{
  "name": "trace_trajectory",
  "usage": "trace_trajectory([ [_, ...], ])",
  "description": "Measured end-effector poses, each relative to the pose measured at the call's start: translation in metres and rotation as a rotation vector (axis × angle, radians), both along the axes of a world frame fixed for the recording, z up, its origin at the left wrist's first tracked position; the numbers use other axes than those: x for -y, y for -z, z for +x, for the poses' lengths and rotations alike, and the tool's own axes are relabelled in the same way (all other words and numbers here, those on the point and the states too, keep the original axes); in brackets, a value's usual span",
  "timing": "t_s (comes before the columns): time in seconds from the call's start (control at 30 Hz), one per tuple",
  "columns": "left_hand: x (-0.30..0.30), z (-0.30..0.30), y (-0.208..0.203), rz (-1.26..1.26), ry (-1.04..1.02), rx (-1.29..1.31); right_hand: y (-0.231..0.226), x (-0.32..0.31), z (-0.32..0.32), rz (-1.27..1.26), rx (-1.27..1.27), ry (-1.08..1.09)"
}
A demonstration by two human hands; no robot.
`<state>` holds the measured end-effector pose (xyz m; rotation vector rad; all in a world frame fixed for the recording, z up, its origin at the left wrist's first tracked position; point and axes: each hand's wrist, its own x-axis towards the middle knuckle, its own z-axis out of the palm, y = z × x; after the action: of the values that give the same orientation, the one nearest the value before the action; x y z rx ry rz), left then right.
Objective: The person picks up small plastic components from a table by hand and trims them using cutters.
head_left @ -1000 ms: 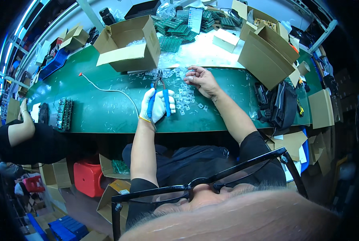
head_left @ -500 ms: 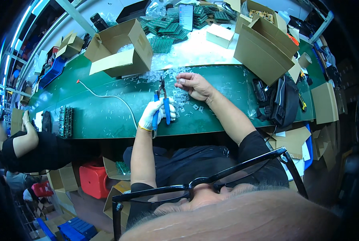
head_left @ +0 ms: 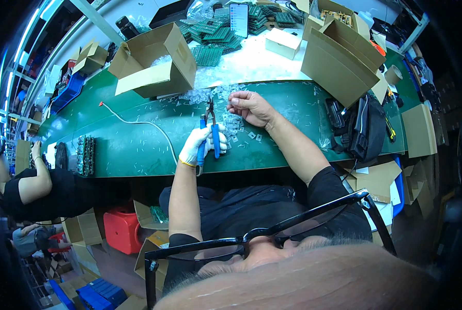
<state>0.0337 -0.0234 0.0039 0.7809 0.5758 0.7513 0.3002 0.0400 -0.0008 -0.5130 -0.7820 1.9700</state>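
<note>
My left hand (head_left: 195, 144), in a white glove with a yellow cuff, grips a pair of blue-handled nippers (head_left: 215, 139). Their dark jaws point away from me, toward a scatter of small clear plastic pieces (head_left: 233, 124) on the green bench. Just right of the jaws is my bare right hand (head_left: 249, 107), thumb and fingertips pinched together. Whatever sits in that pinch is too small to make out. Loose clear bits lie under and around both hands, with thin slivers strewn over the bench top.
An open cardboard box (head_left: 158, 64) stands beyond my left hand, another box (head_left: 342, 64) at the right. Green circuit boards (head_left: 215, 33), a phone (head_left: 239, 20) and a small white box (head_left: 282, 44) lie behind. A black bag (head_left: 365, 129) rests at right. A co-worker (head_left: 32, 181) sits at left.
The fingers of my right hand have curled in more, and the hand has shifted slightly right. The nippers have moved a little to the right. At far left, the co-worker's hand has shifted.
</note>
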Motion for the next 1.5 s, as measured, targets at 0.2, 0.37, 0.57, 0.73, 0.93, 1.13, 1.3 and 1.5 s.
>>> trace_trajectory([
  [0.2, -0.002, 0.001, 0.002, 0.033, 0.035, -0.066, -0.005, 0.0, -0.003, 0.047, 0.038, 0.113],
  [0.37, -0.004, 0.004, -0.003, 0.002, 0.07, -0.089, -0.005, -0.001, -0.003, 0.119, 0.143, 0.221],
  [0.57, -0.005, 0.005, -0.009, -0.069, 0.108, -0.21, -0.008, 0.003, -0.007, 0.181, 0.218, 0.303],
  [0.73, -0.005, 0.006, -0.012, -0.086, 0.128, -0.213, -0.01, 0.004, -0.008, 0.195, 0.262, 0.323],
  [0.93, 0.002, 0.008, -0.029, -0.034, 0.091, -0.342, -0.019, 0.009, -0.006, 0.218, 0.288, 0.341],
  [1.13, -0.001, 0.0, -0.026, 0.014, 0.102, -0.402, -0.016, 0.007, -0.005, 0.223, 0.279, 0.334],
  [1.3, -0.007, -0.006, -0.009, -0.075, 0.018, 0.021, -0.011, -0.004, 0.011, 0.276, 0.449, 0.168],
  [1.5, -0.005, -0.019, 0.007, -0.064, 0.035, 0.304, -0.012, -0.01, 0.03, 0.558, 0.971, -0.172],
])
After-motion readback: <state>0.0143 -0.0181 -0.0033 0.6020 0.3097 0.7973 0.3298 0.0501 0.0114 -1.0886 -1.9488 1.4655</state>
